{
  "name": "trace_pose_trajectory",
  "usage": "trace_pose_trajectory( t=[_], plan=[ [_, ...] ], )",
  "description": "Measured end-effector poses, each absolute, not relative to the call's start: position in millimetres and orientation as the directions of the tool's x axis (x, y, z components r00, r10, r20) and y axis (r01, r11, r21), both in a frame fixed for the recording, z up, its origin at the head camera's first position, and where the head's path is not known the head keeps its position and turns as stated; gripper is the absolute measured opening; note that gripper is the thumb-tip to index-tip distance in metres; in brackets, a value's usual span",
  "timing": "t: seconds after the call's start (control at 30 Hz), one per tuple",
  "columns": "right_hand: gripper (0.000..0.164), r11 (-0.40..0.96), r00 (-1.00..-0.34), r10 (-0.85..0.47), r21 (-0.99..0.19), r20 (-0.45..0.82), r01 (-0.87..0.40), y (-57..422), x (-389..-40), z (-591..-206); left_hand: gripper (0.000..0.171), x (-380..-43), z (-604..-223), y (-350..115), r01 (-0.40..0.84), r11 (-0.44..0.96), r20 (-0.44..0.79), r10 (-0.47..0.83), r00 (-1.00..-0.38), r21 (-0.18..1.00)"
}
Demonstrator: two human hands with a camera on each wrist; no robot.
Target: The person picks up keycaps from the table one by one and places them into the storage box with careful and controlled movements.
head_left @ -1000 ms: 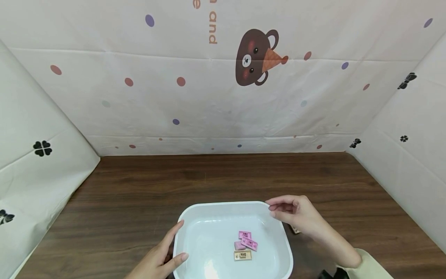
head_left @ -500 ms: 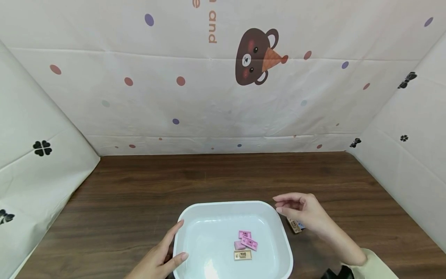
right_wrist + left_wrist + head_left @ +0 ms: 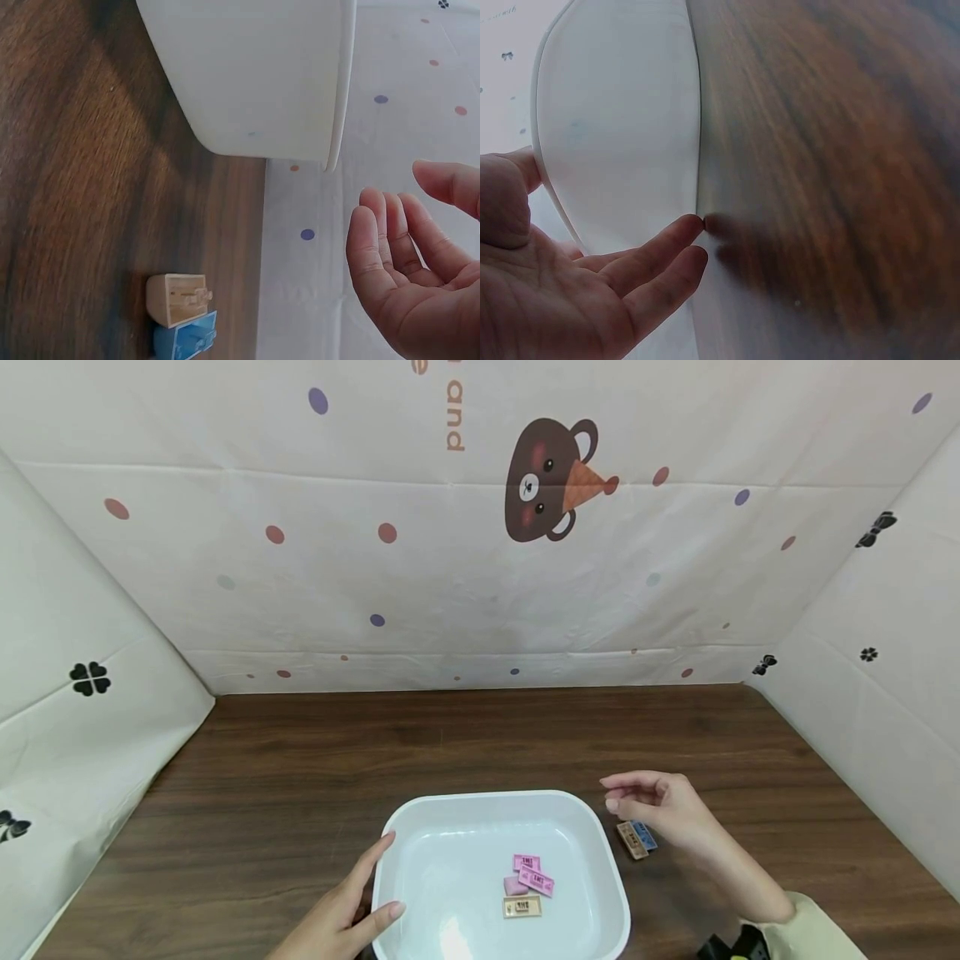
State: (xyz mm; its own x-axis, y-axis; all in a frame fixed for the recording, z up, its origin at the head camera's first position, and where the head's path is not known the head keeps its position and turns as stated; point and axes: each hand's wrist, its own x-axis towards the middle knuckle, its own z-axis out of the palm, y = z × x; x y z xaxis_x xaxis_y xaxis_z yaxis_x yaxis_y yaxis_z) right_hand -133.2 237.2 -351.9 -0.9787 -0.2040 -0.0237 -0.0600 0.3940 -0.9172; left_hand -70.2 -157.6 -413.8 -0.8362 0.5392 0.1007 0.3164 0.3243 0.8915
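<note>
A white rectangular tray (image 3: 480, 795) stands on the table, and my left hand (image 3: 341, 906) holds its left side. The thumb lies over the rim while the other fingers reach along the outer wall, seen in the left wrist view. Inside the tray are pink rectangular pieces (image 3: 536, 882) and a tan piece (image 3: 522, 907), both with dark marks. Off the tray's far right corner, my right hand (image 3: 663, 814) hovers with loosely bent fingers and nothing in it. Below it, a small tan block (image 3: 632, 841) and a blue block (image 3: 643, 835) lie side by side on the table.
The dark wood table (image 3: 322, 752) runs back to a white printed cloth (image 3: 450, 568) with dots and a bear. More white cloth (image 3: 90, 760) hangs at the left and right sides. A black strap (image 3: 735, 943) sits on the right wrist.
My right hand has drawn away from the tray's far right corner, to the right and slightly back, uncovering the tan and blue blocks. The left hand and tray stay in place.
</note>
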Motion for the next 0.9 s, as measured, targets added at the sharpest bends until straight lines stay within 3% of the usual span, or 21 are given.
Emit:
trace_pose_trajectory(
  t=[0.37, 0.9],
  plan=[
    [0.042, 0.361, -0.982, -0.172, -0.932, -0.072, 0.005, 249.1, -139.6, -360.4, 0.064, -71.5, -415.7, -157.0, 0.363, 0.3, 0.154, 0.545, -0.824, 0.882],
    [0.046, 0.354, -0.979, -0.118, -0.928, -0.165, 0.113, 259.4, -143.2, -372.8, 0.064, -69.7, -414.6, -157.3, 0.308, 0.314, 0.099, 0.538, -0.837, 0.898]
  ],
)
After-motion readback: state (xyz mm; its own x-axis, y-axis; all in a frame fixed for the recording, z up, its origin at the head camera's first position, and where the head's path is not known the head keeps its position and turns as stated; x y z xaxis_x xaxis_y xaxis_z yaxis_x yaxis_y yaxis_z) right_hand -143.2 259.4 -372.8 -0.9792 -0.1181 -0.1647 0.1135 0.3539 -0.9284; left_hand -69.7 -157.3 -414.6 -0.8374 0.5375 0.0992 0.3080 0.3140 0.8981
